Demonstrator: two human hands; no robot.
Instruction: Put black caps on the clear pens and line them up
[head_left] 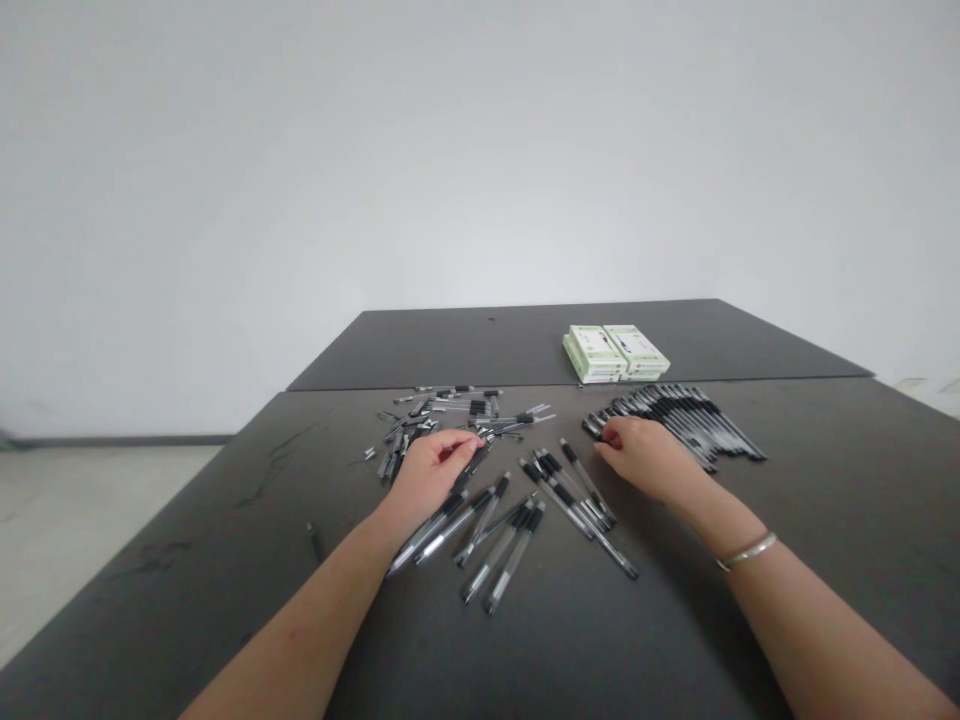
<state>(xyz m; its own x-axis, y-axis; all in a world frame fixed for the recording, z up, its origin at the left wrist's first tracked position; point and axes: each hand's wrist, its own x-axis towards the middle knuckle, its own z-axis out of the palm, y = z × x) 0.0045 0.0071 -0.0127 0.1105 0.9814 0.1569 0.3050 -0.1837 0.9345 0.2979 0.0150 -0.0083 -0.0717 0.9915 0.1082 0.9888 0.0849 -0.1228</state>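
Observation:
My left hand (431, 462) reaches over loose pen parts, thumb and fingertips pinched together. What it pinches, if anything, is too small to make out. Beneath and behind it lies a jumbled pile of clear-barrelled pen parts with black grips (469, 407). My right hand (649, 455) is closed at the left end of a neat row of black-capped pens (694, 420), with its fingertips on a pen (592, 428) there. Between my hands, uncapped pens with black grips (514, 555) lie fanned out, and another small group of pens (574, 490) rests nearer my right hand.
Two side-by-side stacks of green-and-white boxes (616, 355) stand behind the pen row, near the seam of the dark table (247, 560). One dark pen part (313, 540) lies beside my left forearm. A pale wall (465, 150) rises behind the table.

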